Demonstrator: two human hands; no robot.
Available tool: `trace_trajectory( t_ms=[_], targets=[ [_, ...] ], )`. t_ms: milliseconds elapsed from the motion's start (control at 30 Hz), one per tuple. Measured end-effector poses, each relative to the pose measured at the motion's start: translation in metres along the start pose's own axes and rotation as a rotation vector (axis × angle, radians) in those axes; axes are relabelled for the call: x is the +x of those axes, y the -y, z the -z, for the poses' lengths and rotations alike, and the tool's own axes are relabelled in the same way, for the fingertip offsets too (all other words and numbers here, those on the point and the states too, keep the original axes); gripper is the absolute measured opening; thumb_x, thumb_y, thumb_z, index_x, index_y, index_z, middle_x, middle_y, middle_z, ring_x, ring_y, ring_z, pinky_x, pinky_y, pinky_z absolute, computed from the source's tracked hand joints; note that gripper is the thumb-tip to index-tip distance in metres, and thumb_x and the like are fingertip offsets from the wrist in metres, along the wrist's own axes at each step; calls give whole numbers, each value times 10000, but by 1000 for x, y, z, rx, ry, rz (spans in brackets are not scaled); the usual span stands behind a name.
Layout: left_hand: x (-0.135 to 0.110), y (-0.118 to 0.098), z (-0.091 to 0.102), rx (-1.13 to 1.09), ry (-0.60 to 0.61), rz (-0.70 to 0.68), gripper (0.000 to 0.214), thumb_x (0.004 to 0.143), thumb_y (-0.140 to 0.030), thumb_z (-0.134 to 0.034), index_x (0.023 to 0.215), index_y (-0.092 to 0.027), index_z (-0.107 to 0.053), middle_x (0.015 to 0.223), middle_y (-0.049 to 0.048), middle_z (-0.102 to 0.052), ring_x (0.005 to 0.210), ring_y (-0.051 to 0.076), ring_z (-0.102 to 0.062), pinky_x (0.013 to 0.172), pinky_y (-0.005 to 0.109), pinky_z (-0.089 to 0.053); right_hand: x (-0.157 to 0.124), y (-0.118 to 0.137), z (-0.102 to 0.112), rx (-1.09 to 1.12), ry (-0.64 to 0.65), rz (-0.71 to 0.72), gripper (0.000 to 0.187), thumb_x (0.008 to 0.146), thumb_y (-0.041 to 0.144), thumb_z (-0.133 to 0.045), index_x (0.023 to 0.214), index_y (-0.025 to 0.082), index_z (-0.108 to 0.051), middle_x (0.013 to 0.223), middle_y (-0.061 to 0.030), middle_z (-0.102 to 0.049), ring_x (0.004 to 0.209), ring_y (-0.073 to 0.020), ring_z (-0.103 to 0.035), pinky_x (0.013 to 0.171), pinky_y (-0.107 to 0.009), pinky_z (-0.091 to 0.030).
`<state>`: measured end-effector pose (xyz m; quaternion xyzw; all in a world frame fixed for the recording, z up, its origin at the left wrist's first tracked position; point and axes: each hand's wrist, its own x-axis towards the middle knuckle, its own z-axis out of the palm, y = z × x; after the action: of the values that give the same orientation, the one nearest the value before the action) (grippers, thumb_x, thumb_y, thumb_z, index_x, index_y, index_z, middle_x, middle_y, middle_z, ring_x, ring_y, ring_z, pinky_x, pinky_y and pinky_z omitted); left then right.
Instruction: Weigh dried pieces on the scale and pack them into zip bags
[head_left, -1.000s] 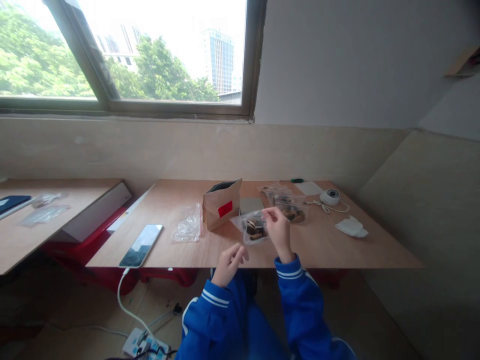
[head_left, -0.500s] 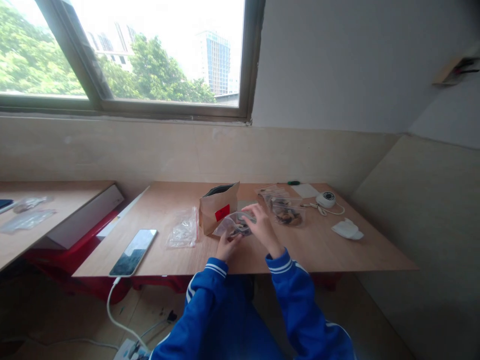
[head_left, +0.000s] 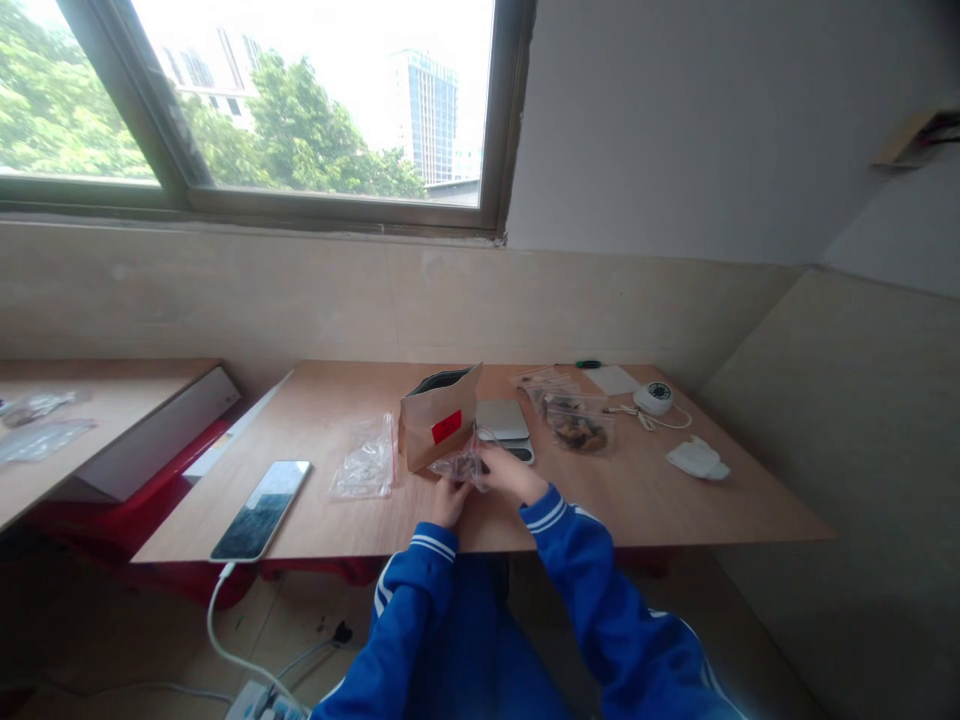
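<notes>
In front of a standing brown paper pouch with a red label, I hold a clear plastic bag with small dark pieces in it. My left hand is closed on the bag's lower edge. My right hand grips its right side, fingers bent inward and partly hidden. The pouch's top gapes, showing a dark inside. Just behind my right hand lies a flat kitchen scale with a pale plate.
Flat zip bags lie left of the pouch, a charging phone farther left. To the right are filled zip bags, a white dome camera, a crumpled tissue and a green-handled tool at the back edge.
My right hand has come down from above the plastic bag to its right side, uncovering the scale. The bag's spread-out opening is now gathered. The view has shifted slightly.
</notes>
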<state>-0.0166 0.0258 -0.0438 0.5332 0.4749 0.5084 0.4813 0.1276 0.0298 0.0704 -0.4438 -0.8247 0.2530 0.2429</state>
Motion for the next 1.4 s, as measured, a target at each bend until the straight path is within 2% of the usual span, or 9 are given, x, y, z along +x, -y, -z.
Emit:
trace_trajectory(
  t_ms=[167,300,400,667,800,900,1100,1233,1400],
  targets=[
    [-1,-5,-1,0,29,-4,366,623,-458,-711,889,-210,-666,921,93,-711,991,311,-629,934,479,-457,4,-5,-4,-76,49,36,360,694,3,-613,1017,157,-653,1078,-119,-671,999,-266,-612,883,-364,-455],
    [-1,-6,-1,-36,40,11,382,621,-473,-711,884,-201,-663,896,96,-715,941,307,-646,906,479,-477,3,-4,1,-55,6,22,318,723,20,-590,997,156,-677,1025,-116,-690,942,-258,-633,839,-350,-472],
    [-2,-5,-2,-59,39,18,414,632,-503,-699,895,-186,-655,925,109,-716,930,308,-654,886,477,-490,1,0,11,33,-48,19,273,761,76,-593,997,179,-686,1029,-90,-694,943,-236,-636,844,-344,-478],
    [-2,-6,-7,-319,122,102,608,645,-463,-737,1137,-151,-561,1073,125,-693,1010,295,-643,899,467,-504,-3,-4,39,277,-187,-17,254,786,259,-631,1023,185,-686,1043,-77,-685,918,-199,-644,767,-303,-519],
    [-2,-10,-6,-342,117,113,630,627,-468,-751,1146,-165,-563,1086,108,-692,1033,293,-633,882,440,-519,0,-3,46,388,-309,-38,296,767,333,-650,1023,186,-679,1035,-69,-682,922,-191,-636,766,-301,-529],
    [-2,-10,-6,-326,107,113,581,612,-477,-758,1069,-152,-606,1040,109,-706,1001,297,-644,851,422,-531,11,10,57,503,-440,20,330,759,369,-670,1037,191,-668,1029,-68,-684,901,-178,-640,794,-307,-529],
    [-3,-7,-6,-300,64,132,468,612,-475,-759,932,-152,-652,952,102,-725,911,288,-668,806,406,-540,63,55,85,631,-700,221,362,788,413,-657,1105,243,-620,1055,-44,-656,908,-158,-632,815,-305,-530],
    [-5,-10,-6,-303,46,144,445,623,-465,-756,928,-159,-650,943,104,-726,895,282,-674,802,400,-539,92,69,76,505,-673,326,309,830,404,-612,1100,252,-622,1056,-40,-622,921,-148,-616,798,-274,-531],
    [-5,-11,-6,-373,56,130,492,609,-454,-771,976,-154,-638,1006,117,-713,939,297,-665,802,415,-544,93,62,50,234,-498,428,262,899,313,-528,1138,250,-612,1104,-51,-620,1046,-173,-572,949,-318,-451]
  ],
)
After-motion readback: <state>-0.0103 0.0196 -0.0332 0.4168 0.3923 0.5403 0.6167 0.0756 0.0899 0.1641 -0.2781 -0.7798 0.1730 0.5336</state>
